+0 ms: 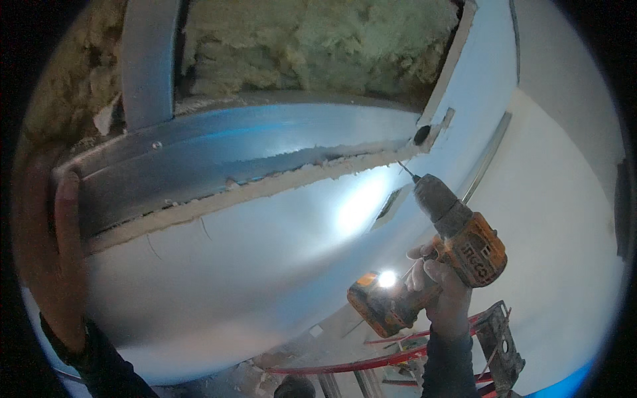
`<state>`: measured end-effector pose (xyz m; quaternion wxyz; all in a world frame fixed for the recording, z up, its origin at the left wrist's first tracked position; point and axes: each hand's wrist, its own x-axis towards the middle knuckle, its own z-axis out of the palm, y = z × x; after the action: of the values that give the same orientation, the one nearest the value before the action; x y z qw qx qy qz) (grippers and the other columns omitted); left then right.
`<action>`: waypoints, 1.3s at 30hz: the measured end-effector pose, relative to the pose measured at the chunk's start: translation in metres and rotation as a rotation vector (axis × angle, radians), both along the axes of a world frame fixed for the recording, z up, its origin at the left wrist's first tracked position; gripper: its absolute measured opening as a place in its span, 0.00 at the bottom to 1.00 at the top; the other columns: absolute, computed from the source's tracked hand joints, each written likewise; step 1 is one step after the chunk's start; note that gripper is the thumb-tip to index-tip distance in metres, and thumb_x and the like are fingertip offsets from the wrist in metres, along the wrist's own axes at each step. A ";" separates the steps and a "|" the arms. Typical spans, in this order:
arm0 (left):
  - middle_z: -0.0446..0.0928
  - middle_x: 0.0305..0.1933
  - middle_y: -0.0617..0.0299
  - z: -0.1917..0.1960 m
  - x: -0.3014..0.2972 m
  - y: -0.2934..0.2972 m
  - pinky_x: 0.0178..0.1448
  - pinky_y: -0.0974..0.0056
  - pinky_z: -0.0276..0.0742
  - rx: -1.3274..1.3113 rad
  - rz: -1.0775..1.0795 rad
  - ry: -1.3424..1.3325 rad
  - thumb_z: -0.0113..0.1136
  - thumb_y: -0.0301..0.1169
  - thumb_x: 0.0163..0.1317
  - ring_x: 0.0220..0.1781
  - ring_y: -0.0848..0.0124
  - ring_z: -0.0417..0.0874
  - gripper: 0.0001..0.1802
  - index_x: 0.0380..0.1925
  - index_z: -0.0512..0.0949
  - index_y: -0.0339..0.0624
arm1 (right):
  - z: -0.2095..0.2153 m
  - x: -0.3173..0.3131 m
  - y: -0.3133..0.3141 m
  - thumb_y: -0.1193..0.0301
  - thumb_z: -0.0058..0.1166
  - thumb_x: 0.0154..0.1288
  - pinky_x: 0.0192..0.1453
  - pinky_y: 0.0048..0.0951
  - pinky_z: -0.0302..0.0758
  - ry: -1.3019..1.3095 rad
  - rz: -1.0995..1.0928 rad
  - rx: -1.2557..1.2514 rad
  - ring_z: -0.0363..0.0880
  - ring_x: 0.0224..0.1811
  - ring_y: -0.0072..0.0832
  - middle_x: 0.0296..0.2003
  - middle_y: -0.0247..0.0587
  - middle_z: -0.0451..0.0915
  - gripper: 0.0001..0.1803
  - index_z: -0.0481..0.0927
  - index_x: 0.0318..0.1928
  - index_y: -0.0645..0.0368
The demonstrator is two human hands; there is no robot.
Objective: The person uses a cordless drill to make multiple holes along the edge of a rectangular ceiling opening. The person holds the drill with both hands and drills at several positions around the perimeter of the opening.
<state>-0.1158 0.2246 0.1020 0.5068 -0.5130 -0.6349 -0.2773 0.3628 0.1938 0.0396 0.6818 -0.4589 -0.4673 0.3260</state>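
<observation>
My right hand (450, 292) is wrapped around the handle of an orange and black cordless drill (470, 245), its lamp lit near the battery. The drill points up and left. Its thin bit (406, 168) ends at the broken edge of the white plasterboard (292, 186), close to a dark round hole (423, 134); whether it touches cannot be told. At the far left, my left hand (53, 245) grips the end of a long shiny metal track (245, 136), thumb along its face; the other fingers are partly lost in shadow. A screw head (157, 144) shows in the track.
Yellowish mineral wool (318, 46) fills the opening above the track, beside an upright metal stud (147, 66). A cut board edge (451, 63) borders it at right. Below stands a ladder with red rails (332, 368) and a dark bracket (501, 348). White wall (551, 232) rises at right.
</observation>
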 end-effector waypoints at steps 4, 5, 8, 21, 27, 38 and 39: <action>0.75 0.65 0.41 -0.001 0.003 0.000 0.72 0.48 0.69 -0.001 0.047 0.027 0.45 0.51 0.78 0.69 0.49 0.75 0.31 0.64 0.75 0.36 | -0.007 0.006 0.019 0.78 0.55 0.58 0.32 0.31 0.80 0.289 0.078 -0.027 0.78 0.26 0.25 0.38 0.45 0.78 0.19 0.73 0.52 0.63; 0.75 0.66 0.40 0.000 0.000 0.004 0.73 0.48 0.69 -0.012 0.057 0.033 0.44 0.51 0.78 0.69 0.49 0.75 0.31 0.65 0.74 0.35 | -0.006 0.003 0.022 0.78 0.55 0.58 0.32 0.30 0.80 0.248 0.120 -0.008 0.78 0.26 0.25 0.38 0.44 0.78 0.19 0.73 0.52 0.63; 0.74 0.66 0.40 0.002 -0.003 0.009 0.73 0.48 0.68 0.011 0.013 -0.019 0.45 0.51 0.78 0.70 0.48 0.74 0.32 0.64 0.74 0.34 | -0.007 -0.009 0.025 0.79 0.56 0.57 0.31 0.28 0.79 0.253 0.111 -0.029 0.77 0.25 0.23 0.34 0.40 0.78 0.21 0.73 0.53 0.63; 0.76 0.59 0.43 0.017 0.011 0.006 0.69 0.45 0.67 0.029 -0.029 0.153 0.48 0.47 0.77 0.64 0.47 0.75 0.24 0.57 0.76 0.39 | 0.008 -0.055 0.008 0.79 0.59 0.57 0.28 0.24 0.78 0.283 0.094 0.072 0.78 0.26 0.23 0.36 0.41 0.80 0.21 0.75 0.53 0.64; 0.78 0.55 0.44 0.018 0.016 0.003 0.68 0.44 0.67 0.001 -0.072 0.088 0.45 0.48 0.77 0.62 0.47 0.76 0.24 0.54 0.78 0.39 | 0.006 -0.071 -0.006 0.74 0.61 0.62 0.30 0.27 0.82 0.011 0.355 -0.007 0.81 0.28 0.26 0.48 0.54 0.81 0.24 0.73 0.58 0.66; 0.79 0.53 0.41 0.022 0.020 0.003 0.66 0.43 0.67 0.077 -0.153 0.166 0.44 0.48 0.77 0.59 0.45 0.77 0.26 0.53 0.78 0.35 | 0.007 -0.081 -0.001 0.78 0.60 0.63 0.33 0.27 0.83 -0.208 0.353 -0.016 0.82 0.31 0.25 0.46 0.49 0.81 0.20 0.74 0.55 0.65; 0.79 0.53 0.41 0.019 0.019 -0.003 0.66 0.43 0.68 0.068 -0.123 0.156 0.44 0.48 0.77 0.59 0.45 0.77 0.26 0.53 0.78 0.35 | 0.005 -0.082 -0.003 0.79 0.59 0.63 0.33 0.26 0.83 -0.176 0.352 -0.011 0.82 0.31 0.25 0.44 0.47 0.82 0.18 0.75 0.54 0.65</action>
<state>-0.0965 0.2220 0.1213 0.5538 -0.5538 -0.5509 -0.2883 0.2812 0.1904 0.0450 0.5681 -0.4005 -0.5964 0.4015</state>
